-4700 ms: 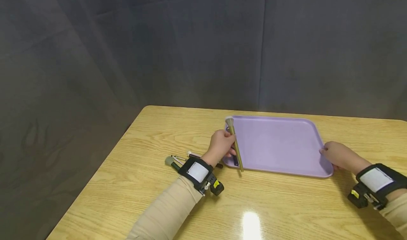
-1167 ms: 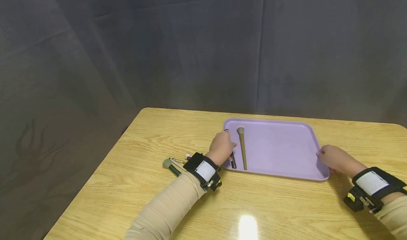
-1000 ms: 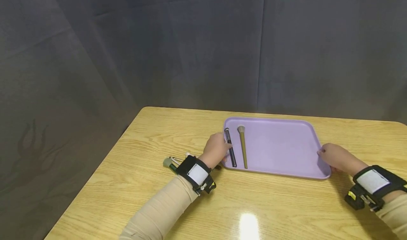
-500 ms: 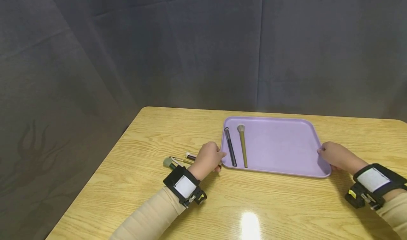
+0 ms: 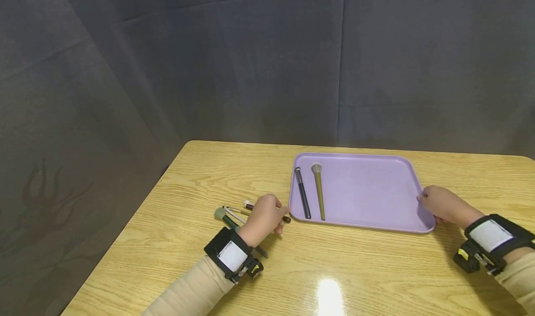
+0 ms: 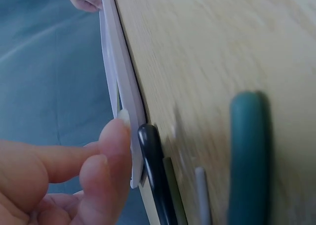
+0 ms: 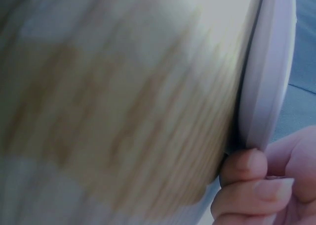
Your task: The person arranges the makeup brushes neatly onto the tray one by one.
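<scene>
My left hand [image 5: 264, 216] hovers over a small group of makeup brushes left of the purple tray [image 5: 368, 193], fingers loosely bent and holding nothing. Under it lie a green-handled brush [image 5: 229, 221] with pale bristles, a dark-handled one [image 5: 249, 206] with a white tip, and thin brushes partly covered by the hand. In the left wrist view, the green handle [image 6: 249, 156] and a black handle [image 6: 157, 170] point up beside the fingers. Inside the tray's left end rest a black brush [image 5: 303, 193] and an olive-handled brush [image 5: 319, 190], side by side. My right hand [image 5: 445, 204] grips the tray's right edge.
The wooden table [image 5: 175, 241] carries everything, its left edge slanting down toward me. A dark cloth [image 5: 259, 65] hangs behind it. Light glares on the tabletop near the front.
The olive-handled brush, earlier in my left hand, now lies in the tray beside the black one. My left hand has drawn back left from the tray to the brushes; the right hand keeps its grip.
</scene>
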Tool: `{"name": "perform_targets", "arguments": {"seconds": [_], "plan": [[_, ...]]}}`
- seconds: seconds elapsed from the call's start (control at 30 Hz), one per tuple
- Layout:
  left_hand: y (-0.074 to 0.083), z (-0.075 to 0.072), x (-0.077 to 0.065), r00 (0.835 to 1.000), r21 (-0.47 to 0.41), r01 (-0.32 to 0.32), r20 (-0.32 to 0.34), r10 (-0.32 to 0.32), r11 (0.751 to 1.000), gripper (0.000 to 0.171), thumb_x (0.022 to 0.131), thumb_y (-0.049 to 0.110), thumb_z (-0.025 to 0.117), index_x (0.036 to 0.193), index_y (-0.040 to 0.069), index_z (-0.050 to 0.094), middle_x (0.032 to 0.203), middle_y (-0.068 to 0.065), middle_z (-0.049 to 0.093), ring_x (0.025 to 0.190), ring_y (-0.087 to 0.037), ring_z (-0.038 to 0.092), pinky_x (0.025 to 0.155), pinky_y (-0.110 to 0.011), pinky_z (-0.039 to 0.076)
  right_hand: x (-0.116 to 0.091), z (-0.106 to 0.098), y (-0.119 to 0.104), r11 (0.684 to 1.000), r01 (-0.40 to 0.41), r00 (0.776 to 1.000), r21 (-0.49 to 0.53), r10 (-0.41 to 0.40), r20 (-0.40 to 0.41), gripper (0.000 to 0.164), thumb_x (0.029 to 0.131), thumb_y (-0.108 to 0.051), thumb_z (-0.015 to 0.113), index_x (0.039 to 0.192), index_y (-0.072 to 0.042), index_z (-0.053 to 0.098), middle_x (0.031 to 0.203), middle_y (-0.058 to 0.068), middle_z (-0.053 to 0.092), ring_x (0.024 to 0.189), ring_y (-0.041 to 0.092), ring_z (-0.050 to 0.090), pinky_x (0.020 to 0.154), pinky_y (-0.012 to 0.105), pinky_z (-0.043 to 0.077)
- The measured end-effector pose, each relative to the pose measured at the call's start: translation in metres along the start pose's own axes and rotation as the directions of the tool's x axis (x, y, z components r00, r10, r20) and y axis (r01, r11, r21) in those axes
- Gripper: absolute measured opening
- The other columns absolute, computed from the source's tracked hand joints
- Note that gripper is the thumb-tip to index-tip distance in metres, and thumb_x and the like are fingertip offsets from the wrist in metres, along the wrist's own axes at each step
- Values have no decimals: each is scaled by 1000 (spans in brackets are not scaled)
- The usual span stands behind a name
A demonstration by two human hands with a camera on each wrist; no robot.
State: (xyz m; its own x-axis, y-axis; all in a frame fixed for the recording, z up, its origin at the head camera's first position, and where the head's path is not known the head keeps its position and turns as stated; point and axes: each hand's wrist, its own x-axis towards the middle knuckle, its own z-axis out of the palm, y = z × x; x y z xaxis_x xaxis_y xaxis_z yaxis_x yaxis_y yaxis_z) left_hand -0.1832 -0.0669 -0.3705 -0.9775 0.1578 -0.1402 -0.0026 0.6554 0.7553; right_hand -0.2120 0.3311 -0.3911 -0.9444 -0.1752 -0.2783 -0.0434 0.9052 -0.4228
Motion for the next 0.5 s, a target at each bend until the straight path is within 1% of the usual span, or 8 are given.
{"name": "perform_targets", "arguments": {"seconds": [0.13, 0.27, 0.5], "plan": [[-3, -1, -2, 1000, 11, 6, -1, -6, 1000, 17, 88, 12, 59, 87, -4, 54, 58, -11, 58, 39, -15, 53, 36, -19, 36, 0, 0, 0, 1000, -6, 1000, -2, 6, 10, 32, 95, -12, 34, 98, 17, 44, 60, 6, 44, 49, 17, 45, 46, 30, 40], [-5, 0, -6, 1000, 16, 9, 6, -9, 1000, 17, 89, 12, 59, 79, 0, 53, 56, -8, 57, 38, -14, 52, 35, -19, 36, 0, 0, -1, 1000, 0, 1000, -9, 0, 9, 31, 95, -12, 33, 97, 17, 44, 59, 6, 44, 48, 16, 45, 46, 30, 40], [-8, 0, -15, 1000, -35, -16, 15, 16, 999, 20, 89, 10, 58, 73, -3, 56, 55, -11, 57, 38, -14, 52, 35, -20, 38, -1, -1, -1, 1000, -12, 1000, 5, 12, 11, 33, 96, -13, 33, 99, 18, 43, 61, 7, 43, 50, 17, 44, 47, 30, 40]]}}
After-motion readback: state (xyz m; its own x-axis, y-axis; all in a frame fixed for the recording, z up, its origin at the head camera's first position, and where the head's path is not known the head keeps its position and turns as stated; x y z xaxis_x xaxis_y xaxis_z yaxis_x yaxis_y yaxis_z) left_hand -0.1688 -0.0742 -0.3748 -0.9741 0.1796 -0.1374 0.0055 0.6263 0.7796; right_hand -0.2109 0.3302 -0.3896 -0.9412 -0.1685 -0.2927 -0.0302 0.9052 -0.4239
